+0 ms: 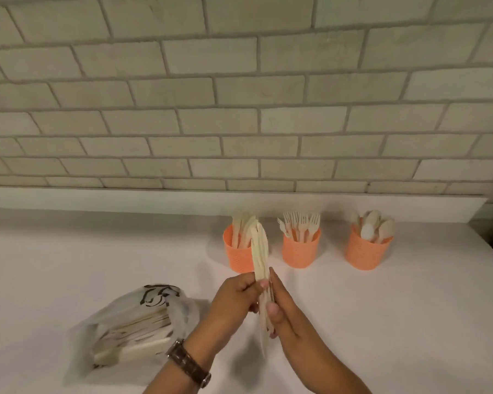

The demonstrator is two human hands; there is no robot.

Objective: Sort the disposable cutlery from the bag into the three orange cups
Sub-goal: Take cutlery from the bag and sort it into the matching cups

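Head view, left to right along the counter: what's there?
Plastic bag → knife cup → fork cup → spoon cup. Left hand, right hand and the held cutlery bundle overlap the knife cup: omitted.

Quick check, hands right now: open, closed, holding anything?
Left hand: closed, gripping the bundle of wooden knives.
Right hand: closed, pinching the same bundle.
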